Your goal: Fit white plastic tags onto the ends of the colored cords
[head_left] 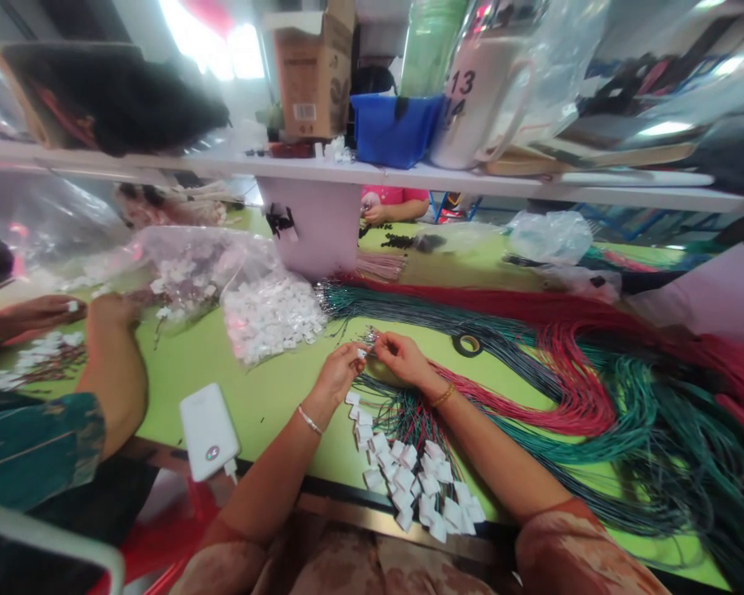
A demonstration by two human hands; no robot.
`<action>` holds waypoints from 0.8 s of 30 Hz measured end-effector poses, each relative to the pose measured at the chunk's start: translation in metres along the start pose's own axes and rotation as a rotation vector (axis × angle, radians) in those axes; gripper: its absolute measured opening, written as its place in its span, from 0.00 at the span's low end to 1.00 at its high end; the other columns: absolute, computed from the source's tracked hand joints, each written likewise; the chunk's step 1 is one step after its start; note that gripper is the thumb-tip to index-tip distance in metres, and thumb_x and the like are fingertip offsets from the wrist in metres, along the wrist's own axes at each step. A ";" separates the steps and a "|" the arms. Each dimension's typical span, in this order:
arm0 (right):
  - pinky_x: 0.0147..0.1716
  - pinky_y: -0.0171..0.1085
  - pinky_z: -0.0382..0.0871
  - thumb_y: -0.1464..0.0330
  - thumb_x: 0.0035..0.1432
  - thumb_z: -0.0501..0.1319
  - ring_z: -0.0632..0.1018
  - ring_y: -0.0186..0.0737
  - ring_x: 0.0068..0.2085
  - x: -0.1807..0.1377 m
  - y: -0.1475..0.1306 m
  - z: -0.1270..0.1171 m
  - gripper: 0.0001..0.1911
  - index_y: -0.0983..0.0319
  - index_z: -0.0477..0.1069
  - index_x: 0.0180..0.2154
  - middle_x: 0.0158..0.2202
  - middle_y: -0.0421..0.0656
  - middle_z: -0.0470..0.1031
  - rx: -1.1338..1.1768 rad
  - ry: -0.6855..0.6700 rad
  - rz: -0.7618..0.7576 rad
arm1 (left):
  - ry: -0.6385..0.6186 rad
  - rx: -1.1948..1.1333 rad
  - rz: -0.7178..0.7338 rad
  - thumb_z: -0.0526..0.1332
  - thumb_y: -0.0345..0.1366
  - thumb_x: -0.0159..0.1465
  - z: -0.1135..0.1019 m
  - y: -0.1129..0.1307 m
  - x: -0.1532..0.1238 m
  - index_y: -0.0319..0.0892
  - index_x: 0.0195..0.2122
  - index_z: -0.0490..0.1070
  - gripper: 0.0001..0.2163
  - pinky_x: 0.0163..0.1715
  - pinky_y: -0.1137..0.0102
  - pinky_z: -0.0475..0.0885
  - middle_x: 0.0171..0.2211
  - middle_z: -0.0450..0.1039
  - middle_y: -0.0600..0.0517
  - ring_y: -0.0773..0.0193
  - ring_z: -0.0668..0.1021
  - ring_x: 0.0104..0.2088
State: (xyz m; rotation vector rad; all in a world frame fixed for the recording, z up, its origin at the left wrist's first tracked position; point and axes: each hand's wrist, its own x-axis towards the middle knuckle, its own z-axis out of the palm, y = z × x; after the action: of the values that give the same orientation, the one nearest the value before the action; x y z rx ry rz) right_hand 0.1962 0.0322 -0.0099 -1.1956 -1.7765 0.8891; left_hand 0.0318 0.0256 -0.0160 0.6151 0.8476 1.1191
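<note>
A person in patterned brown sleeves [558,541] bends to close handwork at a lime-green workbench [273,409], pinching a small white connector [361,354] between the thumb and fingertips of the left hand [336,376]. The connector sits just beside the right hand [404,359], whose fingers curl in close to a cluster of thin, silvery wire ends [369,335]; exactly what they grip is too small to tell. Below the two hands, white housings [403,479] on thin wires lie heaped at the bench's near edge. Long strands of red wire [586,405] and green wire [636,405] sweep across the right side, with a roll of black tape [468,345] lying near the dark wires [508,326]. To the left, a clear plastic bag [276,318] bulges with white pieces, and a white power bank [209,431] rests near the bench's edge, a cable plugged into its end. At far left, a co-worker's hand [55,316] holds a small white part. Across the bench, beneath a shelf [310,168] bearing a cardboard box [310,78], a blue bin [397,128] and a white mug [474,103], someone in a pink top [403,202] is partly visible.
</note>
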 end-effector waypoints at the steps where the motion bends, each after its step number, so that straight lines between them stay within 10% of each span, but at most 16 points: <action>1: 0.27 0.31 0.60 0.65 0.55 0.56 0.66 0.32 0.26 -0.002 -0.001 0.000 0.08 0.63 0.67 0.29 0.26 0.38 0.69 -0.002 0.002 0.001 | 0.001 -0.018 -0.009 0.70 0.35 0.49 -0.001 -0.001 0.001 0.36 0.29 0.75 0.09 0.27 0.76 0.65 0.32 0.74 0.49 0.74 0.70 0.25; 24: 0.29 0.34 0.59 0.68 0.55 0.56 0.67 0.36 0.28 -0.016 0.004 0.004 0.04 0.61 0.65 0.29 0.26 0.42 0.69 -0.354 0.052 -0.252 | 0.027 0.038 0.013 0.71 0.38 0.50 0.005 -0.010 0.003 0.35 0.32 0.76 0.13 0.23 0.76 0.61 0.25 0.72 0.51 0.74 0.67 0.22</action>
State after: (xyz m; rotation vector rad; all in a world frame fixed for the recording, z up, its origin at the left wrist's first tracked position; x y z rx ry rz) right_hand 0.1980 0.0174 -0.0185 -1.1624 -2.0422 0.4049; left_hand 0.0420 0.0252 -0.0222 0.6393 0.8913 1.1275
